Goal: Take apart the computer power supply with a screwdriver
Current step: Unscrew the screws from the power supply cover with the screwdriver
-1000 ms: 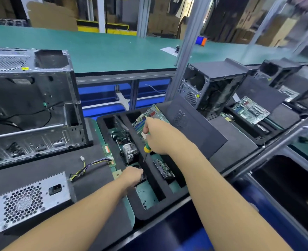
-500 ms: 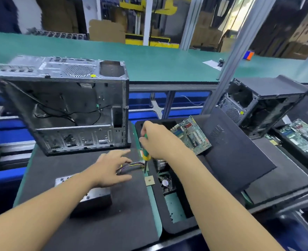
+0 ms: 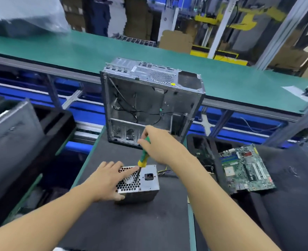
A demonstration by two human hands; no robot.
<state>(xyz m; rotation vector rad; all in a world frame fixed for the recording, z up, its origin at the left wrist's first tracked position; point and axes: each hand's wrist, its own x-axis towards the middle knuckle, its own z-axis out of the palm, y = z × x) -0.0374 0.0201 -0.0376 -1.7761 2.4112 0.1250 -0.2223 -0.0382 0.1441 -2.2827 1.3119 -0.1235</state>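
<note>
The power supply (image 3: 146, 185) lies on the table (image 3: 131, 230), near its middle. Behind it, at the far edge of the table, stands the computer case (image 3: 149, 102). The left hand (image 3: 108, 180) rests on the left part of the power supply. The right hand (image 3: 158, 145) is above it and holds the screwdriver (image 3: 143, 156), with the tip down on the top face. To the right, the motherboard (image 3: 245, 169) lies on a tray (image 3: 197, 142).
</note>
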